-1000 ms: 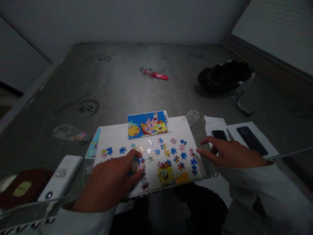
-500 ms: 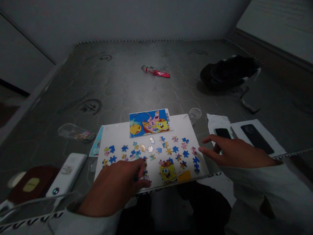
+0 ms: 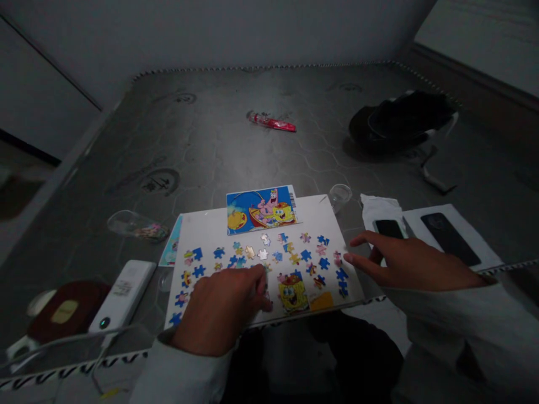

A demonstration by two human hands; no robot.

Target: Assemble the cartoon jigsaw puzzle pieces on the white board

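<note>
A white board (image 3: pixel 202 233) lies on the grey mattress in front of me, with several loose puzzle pieces (image 3: pixel 290 255) spread over it. A cartoon reference picture (image 3: pixel 261 209) rests at its far edge, and a joined yellow character section (image 3: pixel 293 292) sits near its front edge. My left hand (image 3: pixel 223 306) is curled, knuckles up, fingertips pressed on pieces just left of that section; what they hold is hidden. My right hand (image 3: pixel 404 264) lies with fingers stretched out at the board's right edge, beside the outermost blue pieces.
A white power bank (image 3: pixel 122 294) and a brown round case (image 3: pixel 67 308) lie at the left. A clear bag (image 3: pixel 137 227), a small clear cup (image 3: pixel 340 193), two dark phones (image 3: pixel 448 238), a red tube (image 3: pixel 272 122) and a black bag (image 3: pixel 400 118) are around.
My left hand slid right and toward the front edge, uncovering blue pieces on the board's left side. My right hand has barely moved. The view shifted a little to the left.
</note>
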